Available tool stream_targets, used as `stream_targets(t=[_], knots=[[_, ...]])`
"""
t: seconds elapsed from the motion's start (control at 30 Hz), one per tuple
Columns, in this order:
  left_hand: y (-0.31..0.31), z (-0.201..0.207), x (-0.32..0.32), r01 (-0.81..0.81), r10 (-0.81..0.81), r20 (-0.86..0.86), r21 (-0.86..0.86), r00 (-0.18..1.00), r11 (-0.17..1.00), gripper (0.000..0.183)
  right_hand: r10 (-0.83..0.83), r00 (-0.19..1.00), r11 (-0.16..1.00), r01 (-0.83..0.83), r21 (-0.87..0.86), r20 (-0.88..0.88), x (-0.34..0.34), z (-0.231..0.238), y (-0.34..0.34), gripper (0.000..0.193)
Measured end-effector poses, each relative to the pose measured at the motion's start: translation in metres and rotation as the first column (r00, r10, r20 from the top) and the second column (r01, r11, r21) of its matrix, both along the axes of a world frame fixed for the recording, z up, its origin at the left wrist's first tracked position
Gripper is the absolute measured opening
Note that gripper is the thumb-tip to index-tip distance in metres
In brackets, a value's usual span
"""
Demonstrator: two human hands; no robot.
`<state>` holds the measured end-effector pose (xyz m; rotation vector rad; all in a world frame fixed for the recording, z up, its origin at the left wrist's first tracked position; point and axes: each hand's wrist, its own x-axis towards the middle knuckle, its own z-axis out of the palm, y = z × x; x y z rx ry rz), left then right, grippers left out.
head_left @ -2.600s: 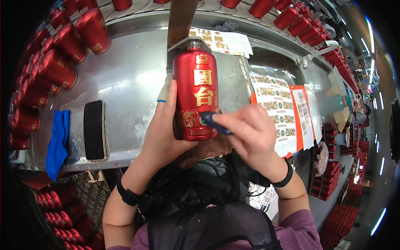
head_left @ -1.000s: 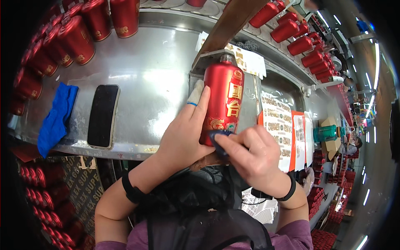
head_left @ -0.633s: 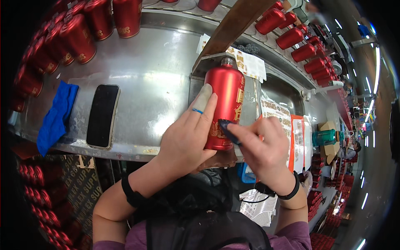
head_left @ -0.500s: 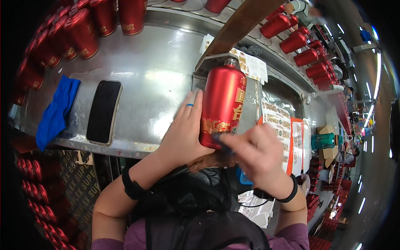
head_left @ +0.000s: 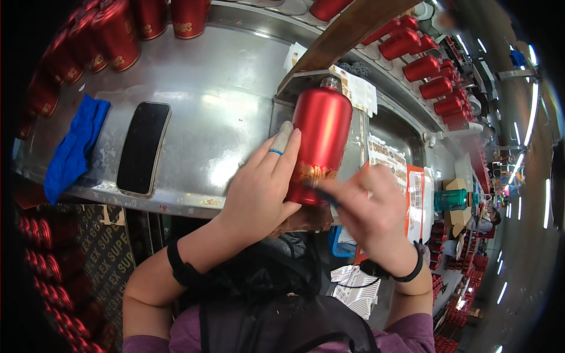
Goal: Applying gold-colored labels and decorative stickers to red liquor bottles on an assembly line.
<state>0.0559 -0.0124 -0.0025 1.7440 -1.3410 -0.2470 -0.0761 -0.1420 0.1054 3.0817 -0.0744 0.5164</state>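
Note:
A glossy red bottle (head_left: pixel 322 126) lies in front of me, its clear-topped neck pointing away and its base toward me. A gold decal band (head_left: pixel 315 172) runs round it near the base. Along its left side rests my left hand (head_left: pixel 262 176), fingers extended, thumb by the base, steadying it. One finger wears a pale finger cover, another a blue ring. My right hand (head_left: pixel 374 203) is curled at the bottle's lower right, fingertips at the gold band. Something dark and blurred shows at these fingertips; whether it is held or worn I cannot tell.
A black phone (head_left: pixel 143 148) and a blue cloth (head_left: pixel 76 147) lie on the metal table (head_left: pixel 194 117). Red bottles crowd the far left, and more (head_left: pixel 421 67) line the conveyor at the upper right. Decal sheets (head_left: pixel 387 154) lie right of my bottle. A brown beam (head_left: pixel 338 35) slants overhead.
The bottle has turned about its length, so the large gold characters on its right side are out of sight. Both hands stay at the bottle. The whole view has shifted slightly.

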Motion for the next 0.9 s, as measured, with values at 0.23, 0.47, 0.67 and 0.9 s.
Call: stream_targets(t=[0.23,0.47,0.67,0.9], knots=[[0.000,-0.010,-0.004,-0.039,0.030,-0.084,-0.101,0.996,0.994,0.103,0.064,0.994,0.997,-0.059,0.058,-0.093,0.007,0.006,0.004,0.040],[-0.002,-0.010,-0.005,-0.040,0.024,-0.109,-0.143,0.994,0.989,0.107,0.191,0.972,0.979,-0.180,0.091,-0.138,0.010,0.006,0.008,0.041],[0.001,-0.007,-0.008,-0.009,-0.006,-0.151,-0.095,0.988,0.995,0.112,0.098,0.987,0.994,-0.092,0.053,-0.128,0.016,0.008,0.006,0.038],[0.000,-0.012,-0.003,-0.039,0.025,-0.183,-0.072,0.983,0.997,0.110,0.019,0.998,0.997,-0.014,0.076,-0.063,0.013,0.000,0.004,0.038]])
